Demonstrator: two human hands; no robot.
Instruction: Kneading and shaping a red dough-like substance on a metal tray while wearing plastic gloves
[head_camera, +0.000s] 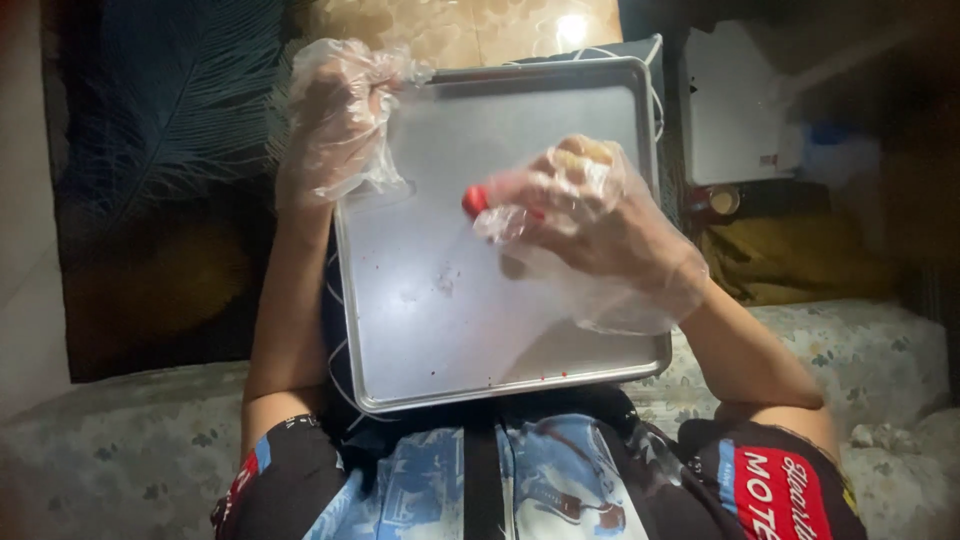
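A bare metal baking tray (440, 330) rests on my lap, tilted toward me. Both my hands wear loose clear plastic gloves. My left hand (335, 125) grips the tray's left rim near its far corner. My right hand (580, 215) hovers over the tray's right half, fingers closed around a small object with a red tip (474, 201) that points left; the rest of that object is hidden in the glove. A few tiny red specks and faint smears lie on the tray's surface.
I sit on a pale floral cushion (870, 350). A dark cloth with a feather pattern (170, 110) hangs at the left. At the right are a white box (735, 105), a small round container (712, 203) and a yellow-brown cloth (800, 255).
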